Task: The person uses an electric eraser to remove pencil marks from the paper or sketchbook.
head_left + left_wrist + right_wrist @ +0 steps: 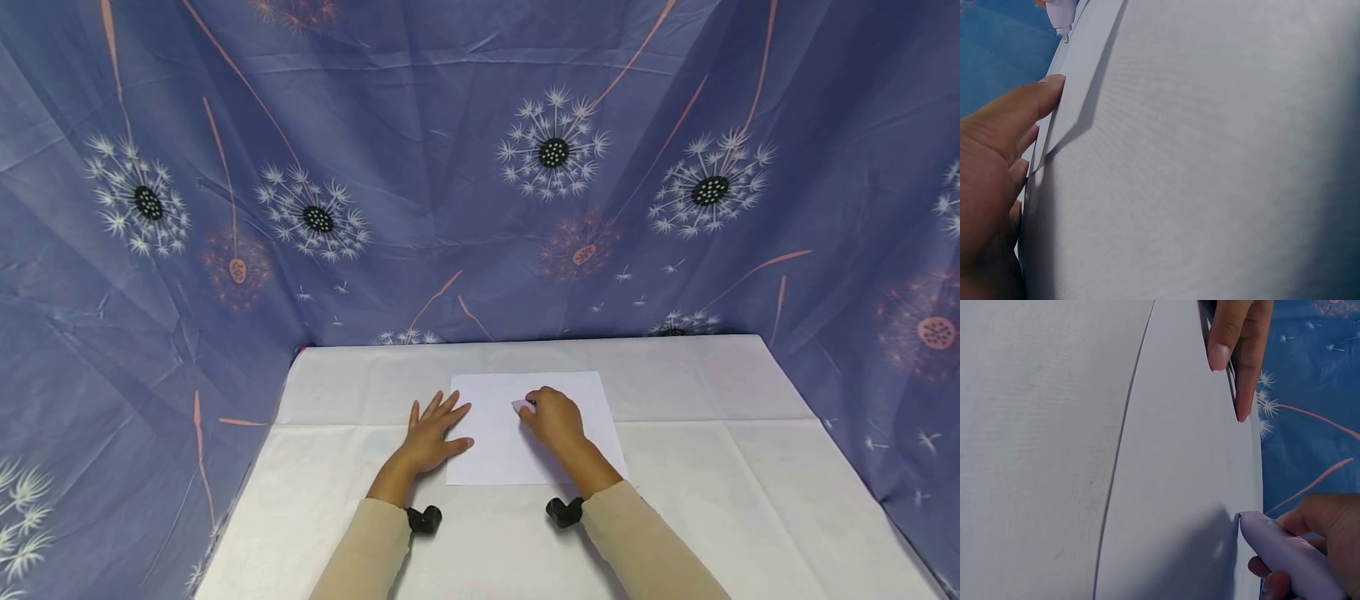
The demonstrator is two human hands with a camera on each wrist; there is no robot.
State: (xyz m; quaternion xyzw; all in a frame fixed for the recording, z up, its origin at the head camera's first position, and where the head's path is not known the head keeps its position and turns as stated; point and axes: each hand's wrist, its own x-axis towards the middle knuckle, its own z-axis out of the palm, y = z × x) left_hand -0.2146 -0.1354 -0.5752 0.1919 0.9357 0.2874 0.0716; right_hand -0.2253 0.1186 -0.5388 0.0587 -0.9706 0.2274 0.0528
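Note:
A white sheet of paper [491, 462] lies on the white-covered table. My right hand [557, 418] is above the sheet's right half and grips a thick, pale lilac pen [1291, 559]. In the right wrist view the pen's tapered tip meets or nearly meets the paper; whether it touches I cannot tell. The left wrist view shows a small narrow tip on the pen [1061, 14]. With fingers spread, my left hand [433, 435] rests at the sheet's left edge, its thumb and fingertips on the paper. No mark on the sheet can be made out.
The white tablecloth [720, 483] has fold creases and reaches a blue curtain [420, 167] with dandelion prints at the back and sides. A black camera mount sits at each wrist, the left one [424, 520] and the right one [564, 512].

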